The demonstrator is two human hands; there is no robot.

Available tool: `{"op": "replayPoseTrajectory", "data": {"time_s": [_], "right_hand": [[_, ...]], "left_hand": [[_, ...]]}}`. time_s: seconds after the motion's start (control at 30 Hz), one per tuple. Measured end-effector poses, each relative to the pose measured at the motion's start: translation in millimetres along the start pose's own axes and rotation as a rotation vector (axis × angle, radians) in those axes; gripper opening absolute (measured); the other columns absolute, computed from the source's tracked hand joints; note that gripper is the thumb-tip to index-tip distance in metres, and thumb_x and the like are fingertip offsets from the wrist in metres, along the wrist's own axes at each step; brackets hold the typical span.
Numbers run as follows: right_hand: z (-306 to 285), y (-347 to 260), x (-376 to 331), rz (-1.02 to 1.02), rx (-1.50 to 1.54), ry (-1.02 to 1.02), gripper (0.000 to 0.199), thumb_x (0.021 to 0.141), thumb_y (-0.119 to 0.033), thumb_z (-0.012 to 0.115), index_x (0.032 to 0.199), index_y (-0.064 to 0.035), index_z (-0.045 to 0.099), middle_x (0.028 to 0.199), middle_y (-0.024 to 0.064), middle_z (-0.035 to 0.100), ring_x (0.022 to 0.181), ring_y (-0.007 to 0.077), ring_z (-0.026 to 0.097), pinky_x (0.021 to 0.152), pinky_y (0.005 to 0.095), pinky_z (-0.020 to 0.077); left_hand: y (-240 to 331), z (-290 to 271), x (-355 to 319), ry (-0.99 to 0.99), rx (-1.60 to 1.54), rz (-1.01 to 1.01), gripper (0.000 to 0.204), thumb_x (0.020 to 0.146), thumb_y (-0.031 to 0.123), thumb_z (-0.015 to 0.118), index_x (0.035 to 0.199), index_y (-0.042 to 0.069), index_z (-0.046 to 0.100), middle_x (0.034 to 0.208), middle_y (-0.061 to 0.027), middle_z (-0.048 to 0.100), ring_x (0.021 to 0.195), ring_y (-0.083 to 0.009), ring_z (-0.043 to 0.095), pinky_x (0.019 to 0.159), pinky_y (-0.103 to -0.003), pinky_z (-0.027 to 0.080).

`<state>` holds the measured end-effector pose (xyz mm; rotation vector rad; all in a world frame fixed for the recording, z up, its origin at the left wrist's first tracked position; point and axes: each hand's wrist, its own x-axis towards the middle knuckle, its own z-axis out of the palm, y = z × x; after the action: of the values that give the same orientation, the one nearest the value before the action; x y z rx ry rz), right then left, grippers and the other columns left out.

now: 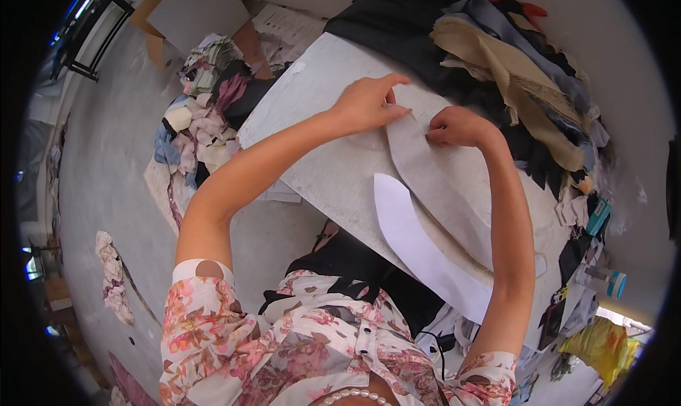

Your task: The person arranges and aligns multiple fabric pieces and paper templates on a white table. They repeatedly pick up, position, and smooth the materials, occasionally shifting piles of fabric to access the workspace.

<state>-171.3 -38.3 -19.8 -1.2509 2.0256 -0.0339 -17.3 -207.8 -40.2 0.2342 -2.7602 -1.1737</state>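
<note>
My left hand [367, 102] presses its fingertips on the far end of a long curved grey fabric strip [433, 182] lying on the pale table [319, 122]. My right hand [459, 127] pinches the same end of the strip from the right side. A curved white paper pattern piece [418, 246] lies just beside the grey strip, nearer to me, and overhangs the table's near edge.
A heap of black, beige and grey fabrics [511, 65] covers the table's far right. Fabric scraps [206, 115] pile on the floor at the left, with a cardboard box [184, 12] behind them. Small bottles with teal caps [608, 278] stand at the right.
</note>
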Motion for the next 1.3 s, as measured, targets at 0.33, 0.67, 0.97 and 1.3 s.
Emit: {"op": "replayPoseTrajectory", "data": {"time_s": [0.33, 0.67, 0.97, 1.3], "right_hand": [[9, 4, -7, 0.011, -0.011, 0.082, 0.027, 0.081, -0.030, 0.061, 0.076, -0.0051, 0.069, 0.073, 0.0099, 0.066, 0.069, 0.0240, 0.062, 0.064, 0.0382, 0.0477], [21, 23, -14, 0.005, -0.002, 0.204, 0.025, 0.078, -0.028, 0.061, 0.072, -0.0053, 0.069, 0.071, 0.0107, 0.066, 0.067, 0.0250, 0.062, 0.063, 0.0382, 0.0476], [24, 25, -26, 0.038, 0.031, 0.221, 0.025, 0.077, -0.027, 0.060, 0.078, -0.0043, 0.071, 0.075, 0.0118, 0.068, 0.071, 0.0273, 0.064, 0.066, 0.0386, 0.0492], [9, 13, -50, 0.121, 0.039, 0.359, 0.026, 0.083, -0.029, 0.061, 0.084, -0.0052, 0.072, 0.077, 0.0103, 0.070, 0.075, 0.0266, 0.066, 0.070, 0.0383, 0.0503]], "left_hand": [[-27, -14, -102, -0.018, 0.217, -0.012, 0.025, 0.083, 0.015, 0.069, 0.106, 0.008, 0.062, 0.088, -0.0089, 0.064, 0.081, -0.0269, 0.064, 0.070, -0.035, 0.050], [-21, -21, -119, 0.008, 0.247, 0.071, 0.009, 0.086, 0.005, 0.061, 0.094, 0.005, 0.060, 0.078, -0.0108, 0.063, 0.062, -0.0237, 0.059, 0.060, -0.035, 0.048], [-10, -33, -116, -0.218, -0.641, -0.530, 0.015, 0.090, 0.005, 0.058, 0.104, -0.002, 0.059, 0.075, -0.0059, 0.066, 0.048, -0.0049, 0.049, 0.041, -0.021, 0.037], [-9, -45, -94, -0.424, 0.036, -0.064, 0.013, 0.083, 0.008, 0.065, 0.094, 0.003, 0.070, 0.081, -0.0073, 0.069, 0.069, -0.0165, 0.061, 0.068, -0.029, 0.049]]}}
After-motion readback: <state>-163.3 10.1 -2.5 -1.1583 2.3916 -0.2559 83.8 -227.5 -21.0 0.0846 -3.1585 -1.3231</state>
